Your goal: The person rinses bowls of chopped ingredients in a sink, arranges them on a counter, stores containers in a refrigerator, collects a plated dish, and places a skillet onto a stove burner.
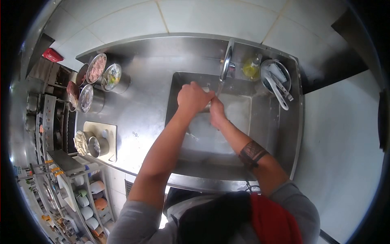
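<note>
Both of my hands are together over the left part of the steel sink (260, 122), just below the faucet (227, 61). My left hand (193, 97) is closed, knuckles up, against something pale and partly metallic-looking whose kind I cannot make out. Touching it from the right, my right hand (217, 112) has its fingers curled in toward the same spot. The fingers hide most of what lies between the hands. A thin stream of water seems to fall beside them, and the basin floor looks wet.
Right of the faucet stand a bottle of yellow-green liquid (250, 68) and a metal bowl (266, 83) with a white-handled utensil (280, 93). Several metal pots, one a food-filled pot (97, 68), stand at back left. A cutting board (112, 140) bears two containers. Shelving (77, 175) is lower left.
</note>
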A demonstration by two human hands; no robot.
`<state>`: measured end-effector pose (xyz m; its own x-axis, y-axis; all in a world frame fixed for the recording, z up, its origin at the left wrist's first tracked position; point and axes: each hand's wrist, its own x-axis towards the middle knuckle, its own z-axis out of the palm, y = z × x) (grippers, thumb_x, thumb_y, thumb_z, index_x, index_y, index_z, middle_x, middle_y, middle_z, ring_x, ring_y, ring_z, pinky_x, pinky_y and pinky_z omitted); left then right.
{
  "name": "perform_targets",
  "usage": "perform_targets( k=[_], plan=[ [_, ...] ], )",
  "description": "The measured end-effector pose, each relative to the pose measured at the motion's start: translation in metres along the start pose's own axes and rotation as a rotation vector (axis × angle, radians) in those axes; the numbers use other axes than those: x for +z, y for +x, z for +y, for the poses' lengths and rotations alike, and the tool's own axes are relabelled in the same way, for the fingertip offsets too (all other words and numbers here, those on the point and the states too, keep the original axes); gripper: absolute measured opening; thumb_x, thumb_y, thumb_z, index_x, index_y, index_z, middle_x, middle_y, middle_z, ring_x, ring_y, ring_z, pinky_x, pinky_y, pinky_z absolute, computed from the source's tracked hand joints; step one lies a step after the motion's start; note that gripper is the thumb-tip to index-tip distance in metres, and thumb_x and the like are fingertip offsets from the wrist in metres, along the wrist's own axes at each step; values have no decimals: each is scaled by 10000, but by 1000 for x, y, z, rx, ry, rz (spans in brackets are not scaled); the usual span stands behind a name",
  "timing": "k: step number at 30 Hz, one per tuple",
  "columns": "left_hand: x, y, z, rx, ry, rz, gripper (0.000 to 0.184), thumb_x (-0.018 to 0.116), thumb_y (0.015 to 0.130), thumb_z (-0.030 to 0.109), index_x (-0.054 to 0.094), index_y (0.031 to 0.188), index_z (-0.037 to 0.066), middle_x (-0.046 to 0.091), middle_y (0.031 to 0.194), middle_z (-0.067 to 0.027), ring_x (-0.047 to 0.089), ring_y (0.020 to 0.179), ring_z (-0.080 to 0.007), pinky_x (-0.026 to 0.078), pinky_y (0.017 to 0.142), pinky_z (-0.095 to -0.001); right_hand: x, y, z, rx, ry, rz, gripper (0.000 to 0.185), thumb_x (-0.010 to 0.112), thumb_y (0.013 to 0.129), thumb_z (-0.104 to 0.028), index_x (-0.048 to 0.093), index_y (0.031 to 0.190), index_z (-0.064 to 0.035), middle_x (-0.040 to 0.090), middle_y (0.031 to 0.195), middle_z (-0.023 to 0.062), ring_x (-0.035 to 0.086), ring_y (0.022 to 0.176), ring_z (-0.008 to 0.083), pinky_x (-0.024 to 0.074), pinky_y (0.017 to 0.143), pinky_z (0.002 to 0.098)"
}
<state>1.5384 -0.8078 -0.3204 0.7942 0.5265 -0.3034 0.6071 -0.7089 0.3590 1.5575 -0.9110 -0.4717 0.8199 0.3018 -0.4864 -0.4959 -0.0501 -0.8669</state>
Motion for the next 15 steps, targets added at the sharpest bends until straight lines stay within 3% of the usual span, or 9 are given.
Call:
perform_targets(
  k=[2, 4, 5, 7, 9, 11, 13, 14, 15],
  plan=[
    [7, 2, 6, 83, 232, 93, 664, 658, 811, 566, 714, 1051, -50, 742, 1033, -210, 727, 984, -357, 586, 872, -410, 8, -3, 3, 101, 113, 22, 530, 401, 1083, -406, 530, 1404, -4, 569, 1437, 115, 581, 1263, 258, 433, 1051, 382],
    [3, 3, 16, 138, 348, -24, 576, 647, 834, 519, 734, 1009, -22, 745, 1007, -197, 735, 938, -343, 601, 816, -412, 14, -15, 1, 315, 643, -97, 505, 432, 1068, -424, 562, 1334, -14, 605, 1358, 102, 598, 1218, 208, 457, 1009, 373],
    [2, 3, 22, 193, 463, -143, 493, 637, 858, 472, 754, 967, 5, 749, 982, -183, 743, 893, -328, 617, 760, -415, 15, -26, -7, 309, 644, -99, 505, 432, 1068, -424, 562, 1334, -14, 605, 1358, 102, 598, 1218, 208, 457, 1009, 373],
    [4, 3, 37, 138, 607, -201, 440, 638, 861, 435, 767, 963, 28, 749, 974, -178, 746, 865, -319, 616, 687, -420, 16, -46, -19, 138, 869, -451, 353, 516, 1008, -363, 570, 1226, -91, 596, 1239, 59, 619, 1059, 187, 517, 825, 375],
    [18, 6, 44, 79, 748, -264, 389, 638, 864, 399, 781, 958, 50, 750, 967, -173, 748, 837, -309, 615, 614, -424, 17, -42, 0, -28, 674, -496, 368, 523, 1001, -369, 569, 1232, -87, 605, 1216, 59, 620, 1056, 186, 520, 816, 369],
    [31, 8, 44, 44, 949, -265, 369, 661, 847, 308, 773, 1055, 25, 736, 998, -208, 725, 838, -375, 612, 544, -447, 20, -51, -8, -182, 476, -533, 383, 530, 993, -376, 568, 1237, -84, 615, 1193, 58, 622, 1053, 185, 523, 806, 363],
    [32, 8, 40, 49, 887, -324, 384, 648, 849, 331, 779, 1035, 22, 744, 999, -194, 738, 853, -345, 611, 549, -431, 19, -60, -17, 76, 940, -719, 384, 513, 1002, -376, 566, 1240, -79, 620, 1166, 55, 616, 1025, 176, 525, 769, 364],
    [26, 6, 39, 56, 825, -381, 402, 634, 851, 354, 786, 1016, 19, 752, 999, -181, 751, 868, -315, 610, 553, -415, 15, -62, -19, 74, 937, -722, 384, 513, 1002, -376, 566, 1240, -79, 620, 1166, 55, 616, 1025, 176, 525, 769, 364],
    [19, 3, 32, 56, 822, -377, 402, 634, 851, 354, 786, 1016, 19, 752, 999, -181, 751, 868, -315, 610, 553, -415, 9, -65, -24, 190, 826, -554, 372, 502, 1010, -344, 579, 1240, -62, 620, 1194, 62, 611, 1073, 187, 508, 855, 384]
  ],
)
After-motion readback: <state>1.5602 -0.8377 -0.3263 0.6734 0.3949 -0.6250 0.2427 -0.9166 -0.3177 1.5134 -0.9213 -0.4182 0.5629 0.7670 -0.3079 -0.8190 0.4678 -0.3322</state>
